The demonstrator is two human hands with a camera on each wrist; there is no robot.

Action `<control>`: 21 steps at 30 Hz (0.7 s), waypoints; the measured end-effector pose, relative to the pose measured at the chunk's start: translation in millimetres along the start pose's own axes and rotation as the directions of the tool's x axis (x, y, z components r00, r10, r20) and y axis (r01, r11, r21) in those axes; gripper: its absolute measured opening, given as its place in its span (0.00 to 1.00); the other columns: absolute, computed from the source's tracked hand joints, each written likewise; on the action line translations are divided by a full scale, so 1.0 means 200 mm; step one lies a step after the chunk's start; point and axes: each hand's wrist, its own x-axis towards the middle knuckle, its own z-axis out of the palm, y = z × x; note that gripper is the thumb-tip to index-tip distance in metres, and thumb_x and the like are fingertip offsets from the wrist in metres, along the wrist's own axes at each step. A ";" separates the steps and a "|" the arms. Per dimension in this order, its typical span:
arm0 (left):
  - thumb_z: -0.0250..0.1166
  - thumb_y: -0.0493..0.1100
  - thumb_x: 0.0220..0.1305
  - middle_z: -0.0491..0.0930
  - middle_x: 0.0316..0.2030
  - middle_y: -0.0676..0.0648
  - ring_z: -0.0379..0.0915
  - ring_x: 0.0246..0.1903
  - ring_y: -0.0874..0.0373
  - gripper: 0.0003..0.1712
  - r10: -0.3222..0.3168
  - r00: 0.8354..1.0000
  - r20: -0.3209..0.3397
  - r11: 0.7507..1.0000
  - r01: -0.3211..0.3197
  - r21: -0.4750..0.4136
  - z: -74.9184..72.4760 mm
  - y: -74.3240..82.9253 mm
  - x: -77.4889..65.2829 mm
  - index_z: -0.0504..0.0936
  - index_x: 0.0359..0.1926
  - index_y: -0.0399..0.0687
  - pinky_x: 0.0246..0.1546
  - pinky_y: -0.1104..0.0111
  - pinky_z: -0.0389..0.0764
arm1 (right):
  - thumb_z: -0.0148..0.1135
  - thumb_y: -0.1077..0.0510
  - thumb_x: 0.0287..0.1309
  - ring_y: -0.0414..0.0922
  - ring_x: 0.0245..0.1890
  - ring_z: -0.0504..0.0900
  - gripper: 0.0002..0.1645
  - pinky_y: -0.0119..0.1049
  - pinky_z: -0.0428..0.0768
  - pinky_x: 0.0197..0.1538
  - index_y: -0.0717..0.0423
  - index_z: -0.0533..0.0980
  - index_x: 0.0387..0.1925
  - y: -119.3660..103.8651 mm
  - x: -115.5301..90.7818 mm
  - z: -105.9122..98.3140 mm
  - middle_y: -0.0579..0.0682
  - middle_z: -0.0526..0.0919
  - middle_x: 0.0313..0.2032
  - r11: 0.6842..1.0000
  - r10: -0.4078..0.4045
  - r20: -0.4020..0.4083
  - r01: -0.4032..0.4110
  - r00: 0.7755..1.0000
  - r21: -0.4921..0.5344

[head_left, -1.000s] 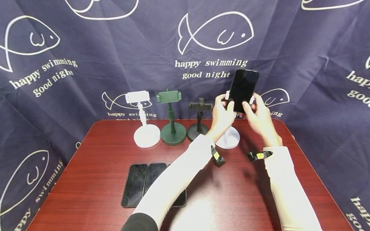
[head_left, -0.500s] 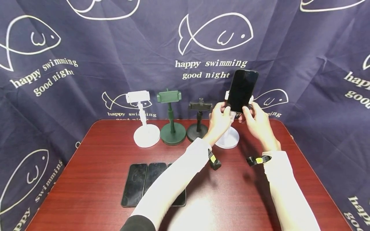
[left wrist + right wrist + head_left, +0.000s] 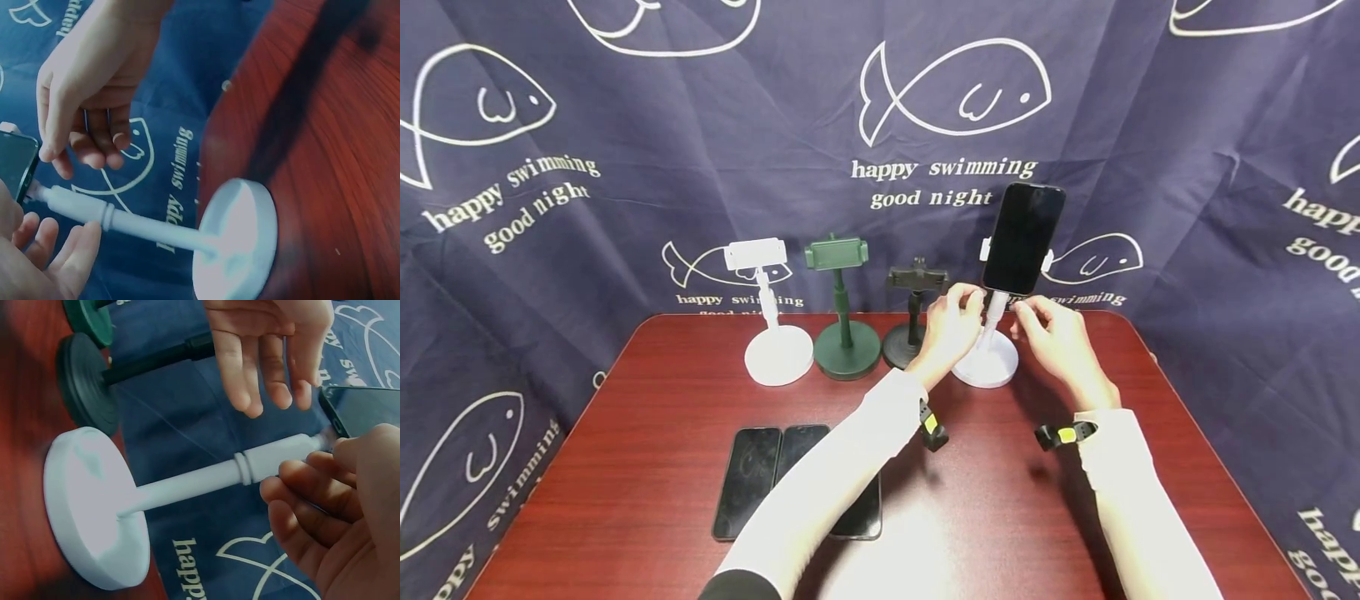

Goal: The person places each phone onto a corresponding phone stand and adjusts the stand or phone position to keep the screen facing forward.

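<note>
A black smartphone [image 3: 1024, 239] sits upright and slightly tilted in the clamp of the rightmost white phone stand [image 3: 987, 364]. My left hand [image 3: 953, 327] is just left of the stand's pole, below the phone, fingers loosely bent around nothing. On the other side, my right hand [image 3: 1060, 340] hovers near the phone's lower right corner, also holding nothing. The right wrist view shows the white pole [image 3: 194, 484] running between both hands, with the right fingers [image 3: 300, 481] close beside it. In the left wrist view the phone's edge [image 3: 28, 169] lies between the hands.
Left of it stand a black phone stand [image 3: 915, 292], a green one [image 3: 847, 350] and another white one [image 3: 780, 357], their clamps holding no phone. Three dark phones lie side by side in front, including the leftmost phone [image 3: 747, 483]; my left sleeve [image 3: 827, 471] partly covers the others.
Both hands have let go of the phone's lower edges and moved down and apart from it. The phone stays up in the white stand's clamp.
</note>
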 end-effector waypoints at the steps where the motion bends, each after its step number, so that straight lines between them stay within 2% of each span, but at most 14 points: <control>1: 0.55 0.47 0.71 0.86 0.34 0.51 0.79 0.31 0.68 0.12 0.011 1.000 0.006 1.000 -0.011 0.018 -0.01 -0.01 -0.01 0.82 0.45 0.47 0.39 0.74 0.79 | 0.55 0.49 0.69 0.43 0.23 0.80 0.13 0.26 0.72 0.29 0.49 0.80 0.33 0.00 -0.01 0.01 0.49 0.82 0.23 1.000 -0.004 0.008 0.004 1.000 0.004; 8: 0.58 0.51 0.68 0.82 0.36 0.53 0.77 0.35 0.65 0.13 0.070 0.992 0.102 0.992 -0.080 0.098 -0.05 -0.07 -0.06 0.81 0.46 0.51 0.40 0.74 0.77 | 0.60 0.50 0.66 0.39 0.27 0.79 0.10 0.28 0.73 0.31 0.51 0.81 0.41 -0.01 -0.07 0.07 0.47 0.84 0.27 0.999 -0.039 0.037 0.037 0.999 0.032; 11: 0.60 0.55 0.66 0.81 0.38 0.52 0.77 0.38 0.61 0.16 0.061 0.988 0.142 0.989 -0.079 0.128 -0.08 -0.08 -0.09 0.80 0.49 0.53 0.42 0.73 0.77 | 0.61 0.53 0.65 0.40 0.31 0.79 0.09 0.33 0.76 0.34 0.52 0.81 0.43 -0.04 -0.10 0.10 0.48 0.85 0.32 0.997 -0.071 0.055 0.069 0.996 0.041; 16: 0.60 0.59 0.65 0.79 0.43 0.50 0.75 0.44 0.58 0.23 0.055 0.979 0.195 0.979 -0.091 0.182 -0.15 -0.12 -0.14 0.76 0.55 0.54 0.46 0.66 0.77 | 0.60 0.60 0.62 0.45 0.36 0.81 0.11 0.48 0.83 0.39 0.57 0.80 0.45 -0.10 -0.15 0.18 0.52 0.85 0.36 0.991 -0.119 0.129 0.109 0.984 0.084; 21: 0.54 0.68 0.65 0.78 0.45 0.50 0.72 0.45 0.58 0.31 0.065 0.976 0.208 0.950 -0.124 0.287 -0.22 -0.16 -0.19 0.73 0.59 0.55 0.46 0.62 0.77 | 0.62 0.62 0.57 0.50 0.38 0.82 0.11 0.50 0.84 0.38 0.54 0.79 0.43 -0.14 -0.19 0.25 0.52 0.83 0.38 0.985 -0.154 0.143 0.139 0.978 0.106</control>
